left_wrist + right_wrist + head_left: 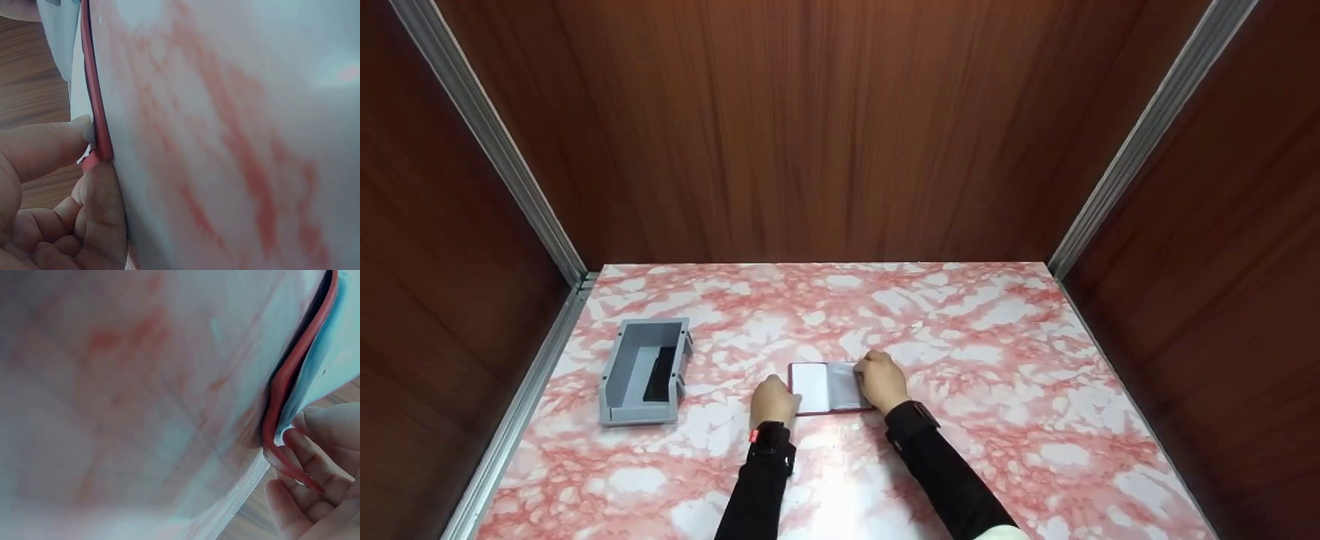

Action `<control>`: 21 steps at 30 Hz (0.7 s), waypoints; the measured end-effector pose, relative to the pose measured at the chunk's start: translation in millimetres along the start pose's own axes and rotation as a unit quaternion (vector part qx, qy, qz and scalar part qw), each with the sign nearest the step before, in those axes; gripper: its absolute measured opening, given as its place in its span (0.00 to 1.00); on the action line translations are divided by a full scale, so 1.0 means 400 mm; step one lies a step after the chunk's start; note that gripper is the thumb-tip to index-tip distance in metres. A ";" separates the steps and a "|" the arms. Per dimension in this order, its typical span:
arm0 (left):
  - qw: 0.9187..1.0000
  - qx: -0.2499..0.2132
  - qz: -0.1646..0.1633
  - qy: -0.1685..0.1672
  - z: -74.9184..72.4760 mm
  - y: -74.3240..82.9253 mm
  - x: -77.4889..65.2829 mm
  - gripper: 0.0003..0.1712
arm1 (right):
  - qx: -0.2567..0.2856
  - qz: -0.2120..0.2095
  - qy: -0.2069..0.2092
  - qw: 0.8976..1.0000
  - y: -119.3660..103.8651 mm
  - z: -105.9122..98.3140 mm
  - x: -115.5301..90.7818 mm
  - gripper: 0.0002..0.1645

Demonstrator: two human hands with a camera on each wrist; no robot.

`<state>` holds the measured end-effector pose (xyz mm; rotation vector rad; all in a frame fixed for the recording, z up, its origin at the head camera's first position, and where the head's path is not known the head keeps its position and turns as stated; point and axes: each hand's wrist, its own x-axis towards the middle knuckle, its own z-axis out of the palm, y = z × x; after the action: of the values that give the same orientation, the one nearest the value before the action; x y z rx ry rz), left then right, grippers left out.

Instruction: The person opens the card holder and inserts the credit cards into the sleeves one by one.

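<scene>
A small red-covered booklet with clear plastic sleeves lies spread open on the table, a white page at left and a greyish clear sleeve at right. My left hand pinches its left edge; in the left wrist view the thumb presses on the page and curled fingers sit against the red cover. At the opposite side my right hand pinches the sleeve pages between thumb and fingers. The red cover edge bends across those fingers in the right wrist view.
A grey plastic bin stands at the left of the table, with a flat black object inside. The pink-and-white marbled table is enclosed by dark wood panels at the back and both sides, with metal rails at the corners.
</scene>
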<state>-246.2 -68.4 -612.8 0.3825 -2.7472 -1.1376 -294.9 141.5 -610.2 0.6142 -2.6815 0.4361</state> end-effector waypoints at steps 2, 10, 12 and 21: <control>1.000 0.001 0.001 0.002 0.000 0.001 -0.001 0.13 | -0.001 0.000 -0.004 1.000 -0.004 -0.004 0.001 0.06; 1.000 0.006 -0.007 0.001 -0.002 0.006 0.000 0.13 | 0.002 -0.025 -0.012 1.000 -0.018 -0.007 0.000 0.04; 1.000 0.007 -0.006 0.001 -0.001 0.005 0.001 0.14 | 0.007 -0.034 -0.008 0.999 -0.020 -0.007 0.000 0.04; 1.000 0.005 0.001 0.005 0.002 0.002 0.001 0.14 | 0.020 -0.013 -0.031 0.999 -0.026 -0.014 0.001 0.07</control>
<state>-247.0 -67.4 -612.9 0.3854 -2.7447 -1.1171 -288.8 134.4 -602.9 0.6855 -2.7255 0.4724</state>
